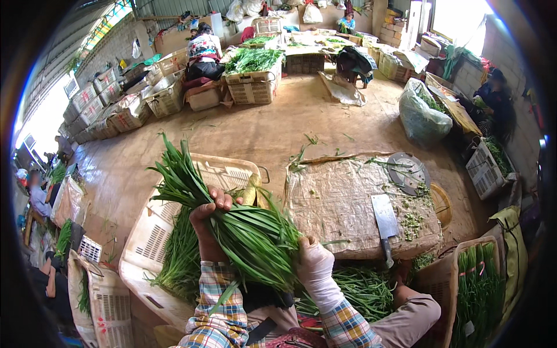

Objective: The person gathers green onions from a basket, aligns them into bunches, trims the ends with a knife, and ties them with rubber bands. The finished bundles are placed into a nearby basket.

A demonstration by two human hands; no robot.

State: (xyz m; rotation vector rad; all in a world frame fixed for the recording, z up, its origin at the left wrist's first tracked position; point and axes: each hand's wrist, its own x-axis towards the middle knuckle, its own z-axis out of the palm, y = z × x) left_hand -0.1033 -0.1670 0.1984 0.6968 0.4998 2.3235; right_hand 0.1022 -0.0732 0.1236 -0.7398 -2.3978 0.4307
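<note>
A thick bunch of garlic chives (255,235) slants in front of me, leaf tips up at the left. My left hand (210,219) is closed round it near the upper part. My right hand (314,264), wrapped in white cloth at the palm and wrist, grips the lower right side with its fingers curled. Beneath the bunch on the left, a white plastic crate (137,246) holds more loose chives (177,261). Further chives (362,290) lie by my legs. To the right, a cleaver (384,217) rests on a low, covered work surface (331,200).
Green trimmings (413,223) and a round grey disc (409,173) lie on the work surface. At my right stands a crate of tied bunches (478,284). A large plastic bag (423,119) sits farther off. Other people work around the room, one at the back left (204,49).
</note>
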